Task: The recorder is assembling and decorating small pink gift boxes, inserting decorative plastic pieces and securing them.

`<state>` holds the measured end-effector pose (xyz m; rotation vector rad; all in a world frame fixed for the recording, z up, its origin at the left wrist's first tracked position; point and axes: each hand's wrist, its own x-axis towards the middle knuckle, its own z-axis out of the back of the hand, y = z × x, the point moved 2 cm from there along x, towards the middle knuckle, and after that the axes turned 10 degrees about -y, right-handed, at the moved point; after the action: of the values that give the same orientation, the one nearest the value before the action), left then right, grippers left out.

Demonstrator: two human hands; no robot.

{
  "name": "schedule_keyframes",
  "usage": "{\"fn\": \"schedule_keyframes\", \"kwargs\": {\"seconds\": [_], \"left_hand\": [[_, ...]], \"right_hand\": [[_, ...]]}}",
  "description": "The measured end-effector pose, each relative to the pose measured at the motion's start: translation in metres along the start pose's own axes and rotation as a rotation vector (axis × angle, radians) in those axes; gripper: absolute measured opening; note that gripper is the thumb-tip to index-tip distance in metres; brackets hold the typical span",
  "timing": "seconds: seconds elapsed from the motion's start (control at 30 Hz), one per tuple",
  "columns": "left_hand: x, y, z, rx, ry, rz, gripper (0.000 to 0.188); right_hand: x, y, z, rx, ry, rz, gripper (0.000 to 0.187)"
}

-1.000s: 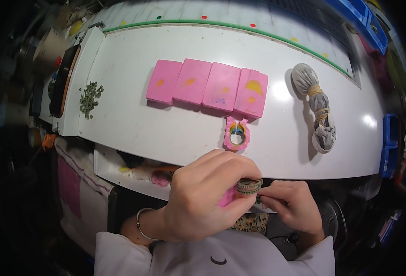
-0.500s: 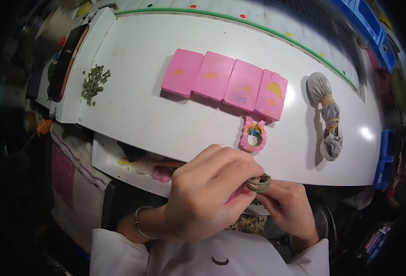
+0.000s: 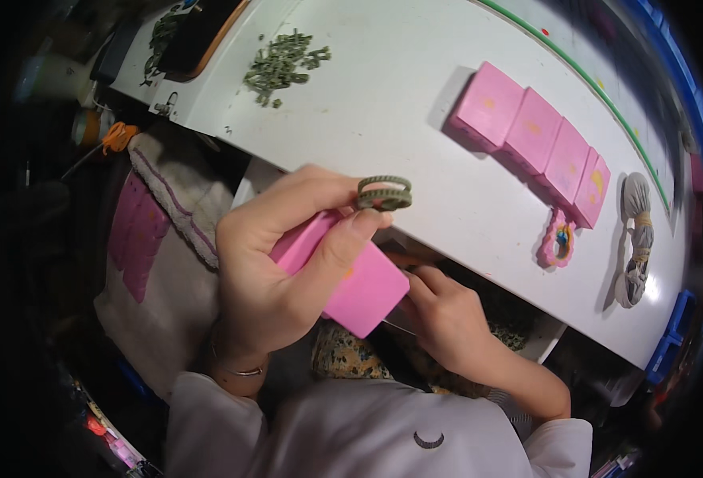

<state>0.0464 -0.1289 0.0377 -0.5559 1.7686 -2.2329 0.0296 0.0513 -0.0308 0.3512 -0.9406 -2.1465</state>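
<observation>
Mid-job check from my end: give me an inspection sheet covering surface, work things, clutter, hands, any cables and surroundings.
Surface: white table, glossy, with a bright reflection at right.
Work things: pink block and green ring-shaped piece, both held off the table.
Clutter: loose green bits toward the left; row of pink blocks, scalloped pink ring and tied grey bundle toward the right.
Left hand: grips the block, with the green piece at its fingertips.
Right hand: near the block's right corner; fingertips hidden, grip unclear.
Cables: nothing seen.
Surroundings: pale cloth at left, blue bin at right; outer rim dark and blurred.
</observation>
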Motion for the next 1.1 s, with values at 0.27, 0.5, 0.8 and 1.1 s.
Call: {"fn": "schedule_keyframes", "kwargs": {"seconds": [0.27, 0.5, 0.8, 1.1], "left_hand": [[-0.018, 0.011, 0.017, -0.384, -0.007, 0.405, 0.029], [-0.021, 0.02, 0.013, -0.545, 0.051, 0.491, 0.021], [-0.019, 0.005, -0.017, -0.612, 0.187, 0.568, 0.02], [-0.02, -0.015, -0.046, -0.45, 0.391, 0.409, 0.016]], "right_hand": [[0.037, 0.003, -0.043, -0.047, 0.253, -0.017, 0.017], [0.026, 0.002, -0.029, 0.111, 0.165, -0.076, 0.017], [-0.002, 0.037, 0.078, 0.414, -0.407, -0.208, 0.015], [-0.019, 0.048, 0.109, 0.396, -0.639, -0.062, 0.011]]}}
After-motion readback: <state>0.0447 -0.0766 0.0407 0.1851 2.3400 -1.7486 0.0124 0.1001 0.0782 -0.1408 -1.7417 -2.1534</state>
